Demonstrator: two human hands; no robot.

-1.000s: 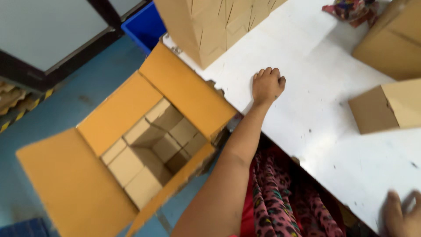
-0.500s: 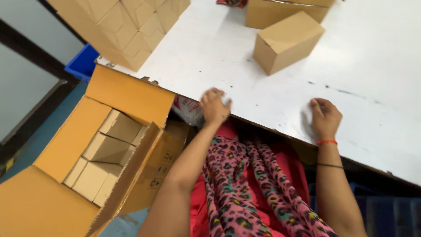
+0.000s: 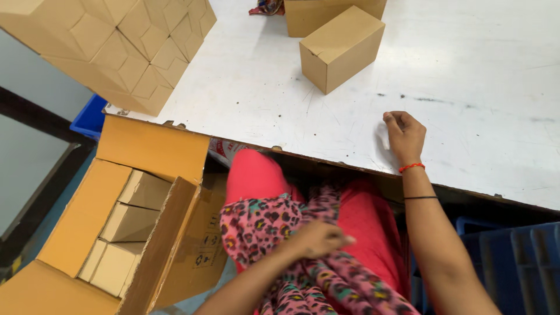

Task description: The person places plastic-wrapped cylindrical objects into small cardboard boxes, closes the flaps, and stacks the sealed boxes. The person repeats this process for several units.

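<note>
My right hand [image 3: 404, 135] rests on the white table [image 3: 466, 87] near its front edge, fingers curled in a loose fist with nothing in them. Down in my lap, my left hand [image 3: 318, 238] lies on patterned pink cloth [image 3: 274, 221], fingers closed and pinching the fabric. A small closed cardboard box [image 3: 341, 46] stands on the table, a little beyond my right hand. To my left, on the floor, an open cardboard carton [image 3: 105, 233] holds several small boxes packed in rows.
A tall stack of small cardboard boxes [image 3: 116, 46] fills the table's far left corner. Another carton [image 3: 326, 11] stands behind the single box. A blue crate [image 3: 90, 116] sits on the floor beyond the carton; blue crates [image 3: 513, 262] lie at lower right.
My left hand has left the table edge and dropped onto the cloth in my lap. My right hand stays on the table. The view has shifted to the right.
</note>
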